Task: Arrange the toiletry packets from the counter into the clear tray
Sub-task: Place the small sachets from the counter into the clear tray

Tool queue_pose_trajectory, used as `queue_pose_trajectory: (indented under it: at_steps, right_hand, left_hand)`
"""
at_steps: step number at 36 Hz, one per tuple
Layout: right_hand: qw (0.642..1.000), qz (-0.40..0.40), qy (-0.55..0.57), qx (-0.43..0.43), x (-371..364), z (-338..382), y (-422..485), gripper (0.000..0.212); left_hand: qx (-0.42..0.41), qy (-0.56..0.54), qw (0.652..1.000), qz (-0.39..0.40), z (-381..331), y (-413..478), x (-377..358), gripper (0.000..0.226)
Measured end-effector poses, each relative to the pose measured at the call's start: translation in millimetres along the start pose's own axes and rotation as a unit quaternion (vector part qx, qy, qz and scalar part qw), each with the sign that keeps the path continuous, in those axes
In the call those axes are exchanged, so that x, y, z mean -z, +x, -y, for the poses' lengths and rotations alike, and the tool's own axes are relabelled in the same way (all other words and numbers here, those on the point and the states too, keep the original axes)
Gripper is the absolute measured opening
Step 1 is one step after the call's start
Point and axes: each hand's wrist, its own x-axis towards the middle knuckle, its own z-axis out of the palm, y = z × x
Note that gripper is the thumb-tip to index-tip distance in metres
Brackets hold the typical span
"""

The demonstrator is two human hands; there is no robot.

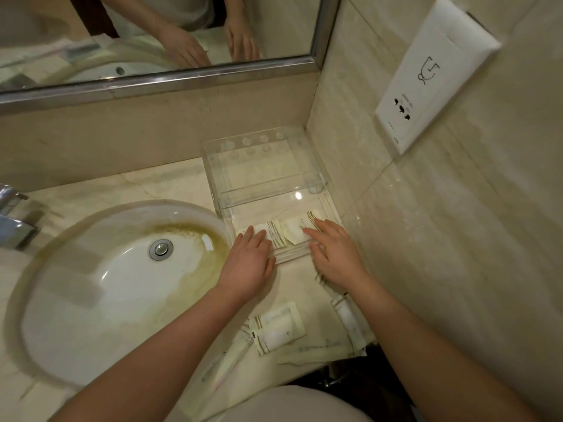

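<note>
A clear acrylic tray [268, 190] stands on the counter in the corner by the wall. Two cream packets with gold stripes lie in its front section: one [275, 234] on the left, one [297, 228] on the right. My left hand [251, 263] rests flat with its fingertips on the left packet. My right hand [335, 254] lies flat with fingers spread on the right packet. More packets [277, 327] lie on the counter near the front edge, between my forearms, and another packet [348, 318] shows partly under my right forearm.
A white oval sink [115, 287] with a yellow stain fills the left. A chrome tap [12, 220] sits at the far left. A mirror [152, 41] runs along the back wall. A white socket panel [426, 77] is on the right wall.
</note>
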Motion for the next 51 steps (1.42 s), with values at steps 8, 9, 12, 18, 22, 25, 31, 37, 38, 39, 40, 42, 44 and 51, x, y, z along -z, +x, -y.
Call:
queue_pose_trajectory:
  at_steps: [8, 9, 12, 18, 22, 25, 31, 37, 38, 39, 40, 42, 44, 51]
  right_hand:
    - [0.966, -0.104, 0.119, -0.203, 15, -7, -81, 0.040]
    - [0.966, -0.092, 0.097, -0.224, 12, -8, -92, 0.043]
    - [0.961, -0.042, 0.019, -0.274, 0, -9, -122, 0.053]
    - [0.958, -0.019, -0.060, -0.280, -15, -16, -145, 0.065]
    - [0.960, -0.026, -0.099, -0.261, -19, -18, -143, 0.066]
    - [0.963, -0.056, -0.123, -0.231, -20, -15, -140, 0.067]
    - [0.971, -0.090, -0.020, -0.222, -22, -11, -129, 0.049]
    - [0.974, -0.111, 0.123, -0.157, -20, 4, -123, 0.017]
    - [0.971, -0.116, 0.147, -0.146, -18, 7, -121, 0.017]
    - [0.969, -0.128, 0.165, -0.133, -15, 11, -120, 0.017]
    - [0.967, -0.149, 0.173, -0.116, -11, 15, -119, 0.018]
    - [0.958, -0.209, 0.181, -0.076, -2, 22, -119, 0.029]
    - [0.946, -0.251, 0.198, -0.045, 7, 28, -119, 0.040]
    - [0.881, -0.255, 0.399, -0.013, 32, 48, -119, 0.041]
  left_hand:
    - [-0.080, -0.127, 0.988, -0.044, -35, -28, -16, 0.023]
    - [-0.090, -0.134, 0.987, -0.028, -41, -29, -20, 0.024]
    - [-0.112, -0.154, 0.982, 0.012, -61, -23, -30, 0.030]
    - [-0.120, -0.133, 0.982, 0.055, -96, 6, -39, 0.041]
    - [-0.067, -0.147, 0.986, 0.043, -89, 6, -39, 0.037]
    - [-0.014, -0.138, 0.989, 0.043, -69, -9, -35, 0.035]
    - [0.006, -0.059, 0.990, 0.124, -38, -52, -28, 0.066]
    - [0.013, -0.005, 0.987, 0.157, -42, -70, -31, 0.047]
    - [0.008, -0.028, 0.988, 0.152, -43, -69, -28, 0.038]
    - [0.002, -0.063, 0.988, 0.142, -43, -69, -25, 0.031]
    - [-0.001, -0.109, 0.986, 0.124, -43, -69, -21, 0.025]
    - [-0.001, -0.206, 0.977, 0.057, -43, -71, -10, 0.022]
    - [-0.007, -0.282, 0.959, -0.019, -43, -75, 5, 0.040]
    - [-0.002, -0.487, 0.869, -0.090, -36, -87, 38, 0.049]
